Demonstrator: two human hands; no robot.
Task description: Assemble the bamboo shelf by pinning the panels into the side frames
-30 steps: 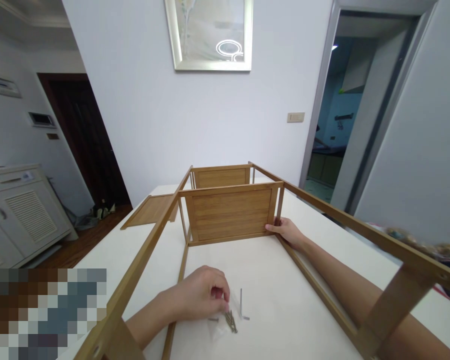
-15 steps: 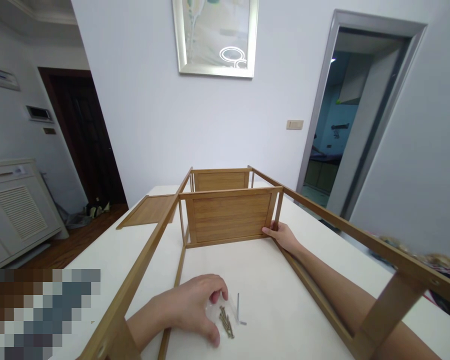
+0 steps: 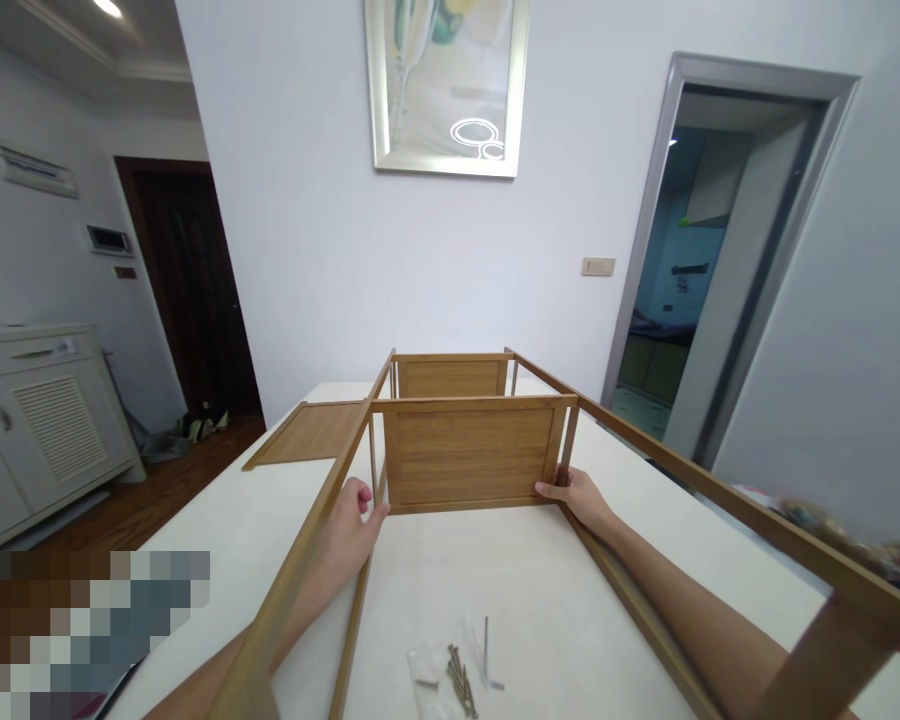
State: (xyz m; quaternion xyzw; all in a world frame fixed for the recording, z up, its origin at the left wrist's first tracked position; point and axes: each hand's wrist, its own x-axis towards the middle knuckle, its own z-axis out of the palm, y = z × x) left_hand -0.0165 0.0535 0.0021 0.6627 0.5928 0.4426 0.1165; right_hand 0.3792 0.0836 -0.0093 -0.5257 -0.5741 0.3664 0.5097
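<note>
A wooden frame [image 3: 621,440] lies on its side on the white table, with a slatless wooden shelf panel [image 3: 472,455] standing upright across its middle. My right hand [image 3: 581,497] grips the panel's lower right corner by the post, thumb on the near face, other fingers partly hidden behind. At the lower left corner is my left hand [image 3: 352,520], thumb tip at the panel's edge and index finger bent, a gap between them. Nearer to me lie several long screws [image 3: 461,680], a hex key [image 3: 487,650] and a clear plastic bag [image 3: 424,665].
Another wooden panel [image 3: 311,432] lies flat on the table [image 3: 285,500] to the left. A second upright panel [image 3: 454,377] closes the frame's far end, near the wall. The frame's long rails run along both sides of my arms.
My left hand has moved from beside the screws and plastic bag forward to the panel's lower left corner. My right hand keeps its hold. The view has tilted up slightly.
</note>
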